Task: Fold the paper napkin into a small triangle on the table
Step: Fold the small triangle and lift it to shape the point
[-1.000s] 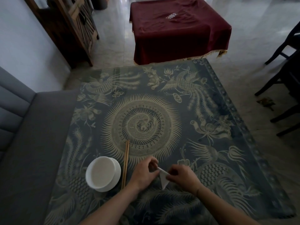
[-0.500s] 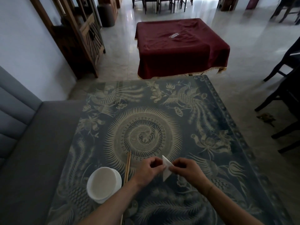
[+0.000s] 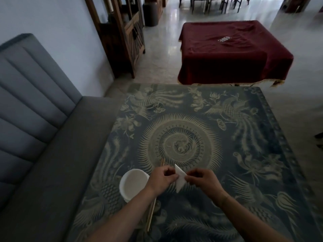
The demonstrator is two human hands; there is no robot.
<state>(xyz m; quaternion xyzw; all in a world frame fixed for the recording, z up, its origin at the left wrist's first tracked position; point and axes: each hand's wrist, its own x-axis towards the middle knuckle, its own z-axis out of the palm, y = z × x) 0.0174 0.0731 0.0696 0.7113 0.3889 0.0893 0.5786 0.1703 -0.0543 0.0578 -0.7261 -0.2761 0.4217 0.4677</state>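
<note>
**Both hands pinching the folded napkin over the near part of the table**

My left hand (image 3: 161, 180) comes in from the lower left, forearm angled up across the near edge of the table (image 3: 272, 172), knuckles turned upward and fingers curled in, thumb and fingertips closed on the left side of the paper napkin (image 3: 180, 179). My right hand (image 3: 203, 180) reaches in from the lower right, its forearm slanting the opposite way, fingers likewise curled and pinching the napkin's right corner. The two hands sit close together, almost touching, with the napkin between them.

The napkin is already a small white triangle. Its long axis runs roughly from the far side toward me: one sharp tip points away toward the round medallion at the table's centre, the other tip points down toward the near edge, and the third corner is in my right fingers. I cannot tell whether its lower tip touches the patterned tablecloth or hangs just above it.

Just left of my left hand stands a white bowl (image 3: 133, 185), near the table's left edge. A pair of wooden chopsticks (image 3: 151, 213) lies beside the bowl, running from near to far under my left wrist.
</note>
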